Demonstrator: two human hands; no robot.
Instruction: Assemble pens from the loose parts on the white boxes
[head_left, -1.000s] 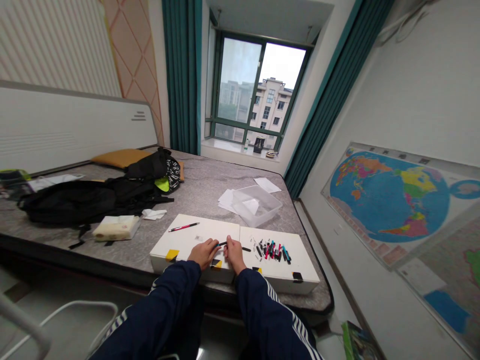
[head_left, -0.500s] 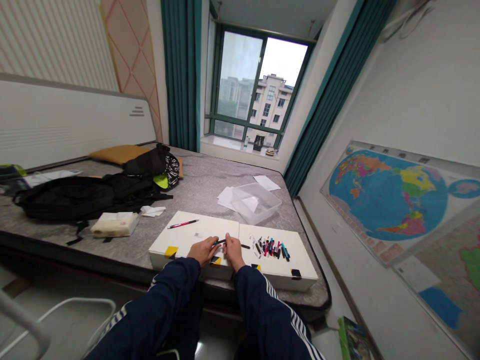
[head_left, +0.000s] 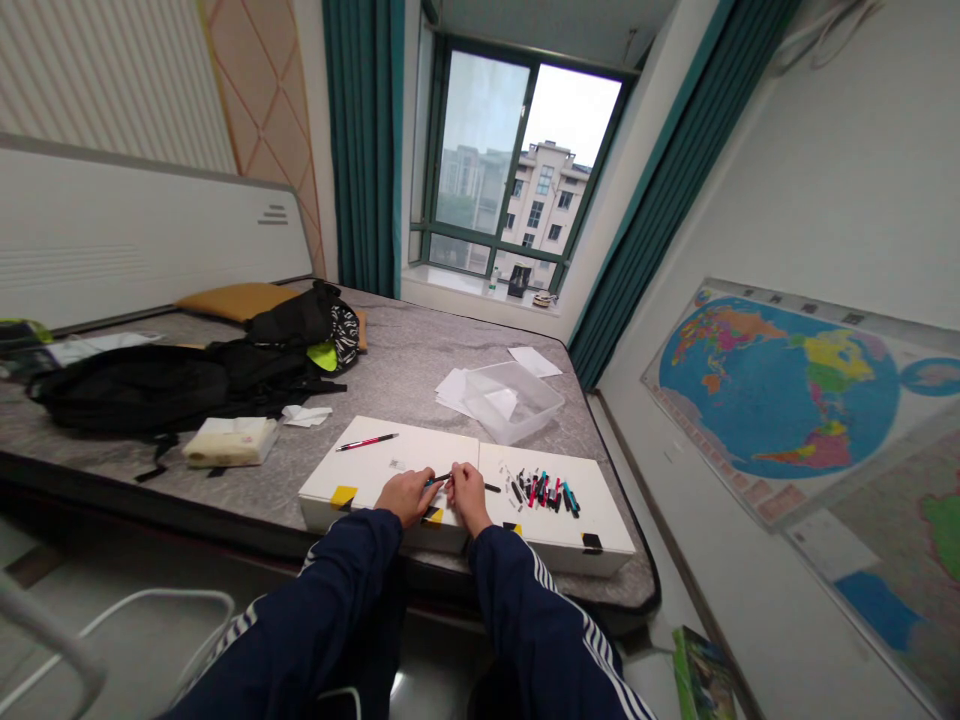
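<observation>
Over the front of two white boxes (head_left: 420,447), my left hand (head_left: 407,496) is closed on one end of a dark pen (head_left: 440,479). My right hand (head_left: 468,497) pinches the pen's other end, the fingertips of both hands close together. A short black piece (head_left: 492,488) lies just right of my right hand on the box top. Farther right is a pile of pen parts (head_left: 551,493), black, red and blue, with small bits at its left side. A red and black pen (head_left: 367,442) rests alone on the left box.
A clear plastic bin (head_left: 517,400) stands behind the boxes beside white papers (head_left: 453,392). Left on the bed are a tissue pack (head_left: 231,442), a crumpled tissue (head_left: 306,415) and a black backpack (head_left: 142,390). A wall map (head_left: 780,390) hangs at right.
Both hands stay in nearly the same place, the fingers shifting slightly around the pen. The view has moved a little; the other things lie as before.
</observation>
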